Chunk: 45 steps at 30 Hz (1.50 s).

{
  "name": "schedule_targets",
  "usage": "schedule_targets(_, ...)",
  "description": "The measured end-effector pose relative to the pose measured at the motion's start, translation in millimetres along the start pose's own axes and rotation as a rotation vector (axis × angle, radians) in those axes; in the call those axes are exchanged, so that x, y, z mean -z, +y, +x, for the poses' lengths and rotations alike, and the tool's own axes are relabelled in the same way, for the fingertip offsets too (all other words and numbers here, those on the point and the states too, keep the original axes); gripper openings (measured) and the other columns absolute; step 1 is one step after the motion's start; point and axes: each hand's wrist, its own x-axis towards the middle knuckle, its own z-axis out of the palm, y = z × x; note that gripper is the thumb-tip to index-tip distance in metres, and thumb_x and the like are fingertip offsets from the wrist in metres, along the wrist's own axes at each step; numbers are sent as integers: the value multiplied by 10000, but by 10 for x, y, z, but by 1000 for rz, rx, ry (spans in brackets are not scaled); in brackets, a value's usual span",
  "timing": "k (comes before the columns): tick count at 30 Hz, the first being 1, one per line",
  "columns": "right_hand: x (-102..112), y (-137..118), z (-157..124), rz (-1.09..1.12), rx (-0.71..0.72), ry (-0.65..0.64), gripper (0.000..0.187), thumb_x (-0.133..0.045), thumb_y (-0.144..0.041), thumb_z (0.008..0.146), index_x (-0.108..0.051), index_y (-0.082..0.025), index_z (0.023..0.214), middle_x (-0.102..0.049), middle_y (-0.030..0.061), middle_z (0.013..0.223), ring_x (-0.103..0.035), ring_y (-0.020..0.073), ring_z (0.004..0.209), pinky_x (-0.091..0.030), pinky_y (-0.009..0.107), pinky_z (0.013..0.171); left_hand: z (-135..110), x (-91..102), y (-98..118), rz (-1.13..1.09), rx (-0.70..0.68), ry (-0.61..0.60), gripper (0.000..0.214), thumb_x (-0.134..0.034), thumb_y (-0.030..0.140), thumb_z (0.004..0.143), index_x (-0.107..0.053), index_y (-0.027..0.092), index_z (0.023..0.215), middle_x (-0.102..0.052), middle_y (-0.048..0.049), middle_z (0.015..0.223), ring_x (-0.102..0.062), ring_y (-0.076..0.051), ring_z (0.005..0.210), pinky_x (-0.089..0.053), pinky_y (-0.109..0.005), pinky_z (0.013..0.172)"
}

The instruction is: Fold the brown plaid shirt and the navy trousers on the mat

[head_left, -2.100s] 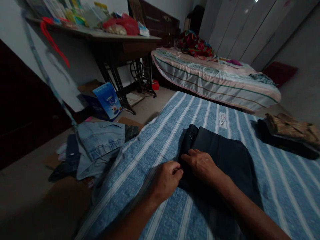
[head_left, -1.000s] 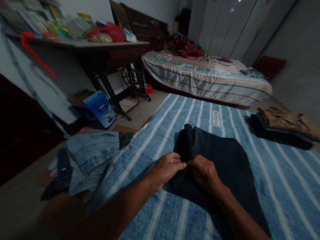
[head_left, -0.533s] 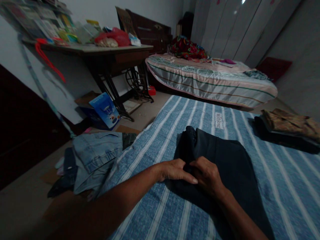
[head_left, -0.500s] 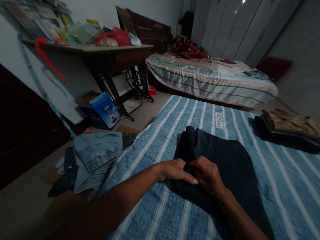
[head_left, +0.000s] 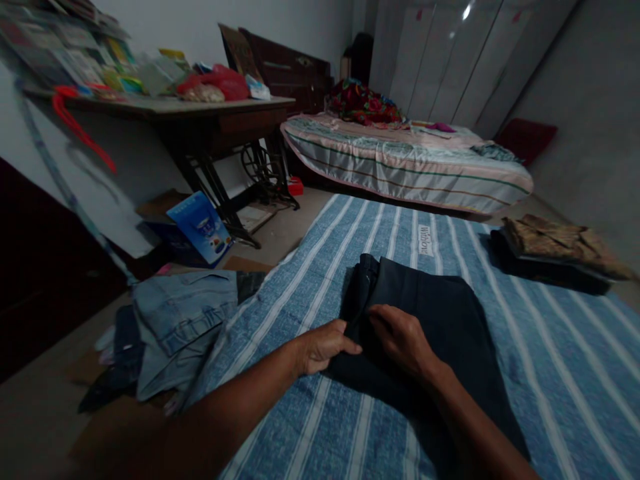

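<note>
A pair of dark trousers (head_left: 445,313) lies partly folded on the blue-and-white striped cover (head_left: 320,280), its waistband end pointing away from me. My left hand (head_left: 327,343) pinches the left edge of the trousers between thumb and fingers. To its right, my right hand (head_left: 403,337) has its fingers curled down on the trousers' upper layer, gripping the fabric near the fold. The two hands are a short gap apart. My right forearm covers part of the trousers nearest me.
Folded clothes (head_left: 560,250) with a brown patterned piece on top lie at the right. Light blue jeans (head_left: 185,313) are heaped left of the cover. Beyond stand a blue box (head_left: 203,230), a sewing machine table (head_left: 200,110) and a bed (head_left: 400,160).
My hands have moved apart, the left drawing leftward with the edge of the trousers. The camera view has shifted slightly to the right.
</note>
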Motion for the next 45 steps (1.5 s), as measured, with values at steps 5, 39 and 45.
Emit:
schedule_targets(5,225,-112,-106,-87,-3,-1,167,-435,-201,935,-598,-177,961,-648,44,848,-611,159,749,-471,242,658,-37,-33,82,59,-11,-74,353,-756,160,523,-694,134,869,-718,-45,759,-663,-192,736,-504,-302,720)
schedule_targets(39,253,208,-1042,-379,-112,317,172,-418,-191,940,-583,-196,988,-630,78,1023,-595,202,928,-521,365,783,137,-197,372,530,-188,530,95,-620,226,697,-596,160,761,-537,36,585,-493,-95,521,-332,-190,477)
schedule_targets(45,260,190,-1034,-368,-128,294,176,-413,-184,943,-583,-195,985,-629,71,1008,-591,200,922,-512,368,794,33,-150,457,441,8,222,395,-691,514,657,-636,127,713,-595,-1,574,-531,-112,488,-411,-232,495)
